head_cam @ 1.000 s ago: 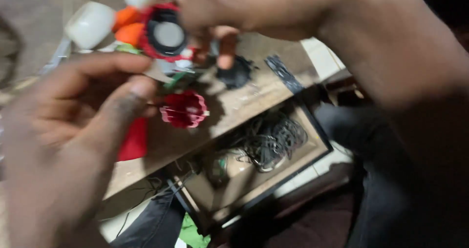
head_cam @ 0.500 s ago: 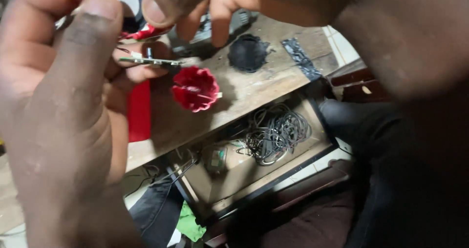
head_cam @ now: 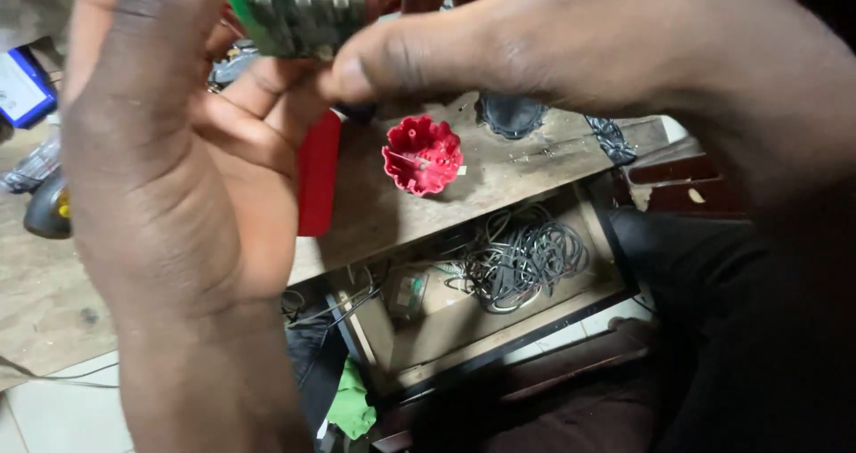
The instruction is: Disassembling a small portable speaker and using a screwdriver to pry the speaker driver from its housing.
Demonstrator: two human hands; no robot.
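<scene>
left hand [head_cam: 178, 159] + right hand [head_cam: 553, 52]: pinching green circuit board [head_cam: 294, 16], seemingly | red fluted cap [head_cam: 422, 154] on bench [head_cam: 374, 212]

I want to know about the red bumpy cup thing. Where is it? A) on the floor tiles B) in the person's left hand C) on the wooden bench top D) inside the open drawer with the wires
C: the red fluted cup sits by itself on the wooden bench top, above the open drawer holding the tangled wires, and neither hand touches it.
</scene>
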